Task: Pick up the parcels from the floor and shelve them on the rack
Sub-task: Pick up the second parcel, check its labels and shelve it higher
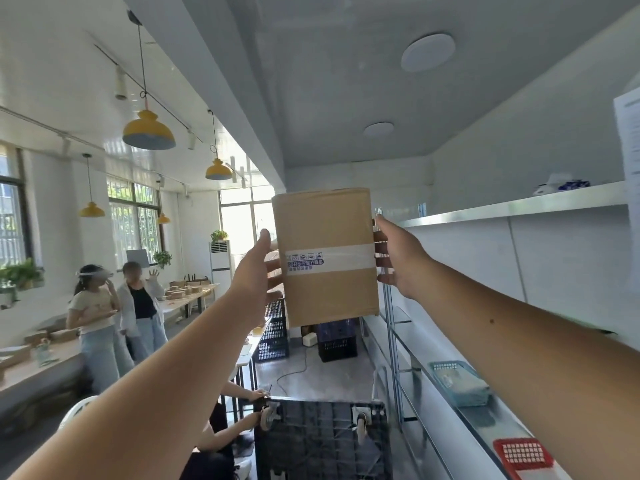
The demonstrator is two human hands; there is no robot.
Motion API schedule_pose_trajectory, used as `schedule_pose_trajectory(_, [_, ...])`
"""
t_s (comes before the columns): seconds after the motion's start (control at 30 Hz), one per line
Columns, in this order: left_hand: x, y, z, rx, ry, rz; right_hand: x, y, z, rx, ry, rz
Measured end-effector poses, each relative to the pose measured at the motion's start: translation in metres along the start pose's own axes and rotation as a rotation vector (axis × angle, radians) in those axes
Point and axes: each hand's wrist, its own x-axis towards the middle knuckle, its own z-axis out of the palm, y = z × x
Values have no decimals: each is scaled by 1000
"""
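The rack (519,206) is standing along the right wall. Its top shelf is carrying 1 white-and-blue bundle (562,184) towards the far end. A lower shelf (498,424) is holding 1 blue basket (457,382) and, nearer, 1 red basket (523,455). The floor (332,375) is bearing 1 black crate (337,342) near the rack's far end.

White walls (188,230) and barred windows (133,220) brighten the room. Yellow pendant lamps (149,133) hang above long tables (34,370), and black crates (337,346) stand on the grey floor (322,375).
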Motion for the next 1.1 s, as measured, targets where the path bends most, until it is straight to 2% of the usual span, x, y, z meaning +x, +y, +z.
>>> schedule_pose_trajectory(0.27, [-14, -4, 13, 204, 19, -64, -11, 16, -9, 14, -67, 137])
schedule_pose_trajectory(0.43, [-14, -9, 16, 96, 124, -141, -14, 21, -9, 6, -105, 158])
schedule_pose_trajectory(0.8, [-14, -16, 10, -36, 219, -209, -17, 23, -8, -21, -148, 136])
schedule_pose_trajectory(1.1, [-29, -17, -5, -7, 168, -209, -12, 25, 4, -64, -194, 157])
